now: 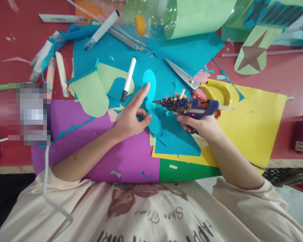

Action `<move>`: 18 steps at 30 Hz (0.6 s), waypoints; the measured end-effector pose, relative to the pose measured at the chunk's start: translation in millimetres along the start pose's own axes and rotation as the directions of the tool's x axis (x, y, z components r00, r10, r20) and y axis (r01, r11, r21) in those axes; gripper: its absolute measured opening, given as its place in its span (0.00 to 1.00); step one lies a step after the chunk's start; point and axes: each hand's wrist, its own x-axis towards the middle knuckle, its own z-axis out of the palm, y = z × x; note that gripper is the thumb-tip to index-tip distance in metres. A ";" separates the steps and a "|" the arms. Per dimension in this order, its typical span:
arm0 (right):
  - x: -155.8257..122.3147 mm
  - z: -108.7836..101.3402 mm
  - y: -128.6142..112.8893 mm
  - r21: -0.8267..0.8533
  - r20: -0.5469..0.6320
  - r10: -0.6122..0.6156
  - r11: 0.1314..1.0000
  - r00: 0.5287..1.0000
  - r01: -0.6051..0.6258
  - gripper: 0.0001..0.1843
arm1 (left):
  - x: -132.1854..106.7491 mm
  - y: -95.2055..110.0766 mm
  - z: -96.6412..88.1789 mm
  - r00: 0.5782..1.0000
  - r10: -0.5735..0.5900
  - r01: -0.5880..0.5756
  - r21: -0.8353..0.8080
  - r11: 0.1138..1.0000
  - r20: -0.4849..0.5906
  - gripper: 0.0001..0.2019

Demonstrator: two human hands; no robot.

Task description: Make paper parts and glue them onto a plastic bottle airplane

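My right hand (200, 126) is closed round the handle of a blue glue gun (192, 106), which lies level with its nozzle pointing left. The nozzle tip touches a teal paper cut-out (150, 82) with a rounded top. My left hand (131, 116) pinches the lower part of that cut-out between thumb and fingers, with the index finger stretched along its left edge. Beneath lie teal paper scraps (176, 137) on purple (103, 148), yellow (255, 124) and green (187, 171) sheets.
Scissors (184, 75) with yellow handles lie just behind the glue gun. A white marker (128, 79) rests on pale green paper, with another marker (102, 30) farther back. A clear plastic bottle (151, 16), glue sticks (62, 79) and a star cut-out (252, 55) crowd the red floor.
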 end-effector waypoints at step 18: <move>-0.9 8.0 -1.2 -0.109 -0.038 0.086 0.990 0.996 -0.090 0.10 | -1.2 -3.8 -2.2 0.992 0.097 -0.107 0.135 0.985 0.082 0.36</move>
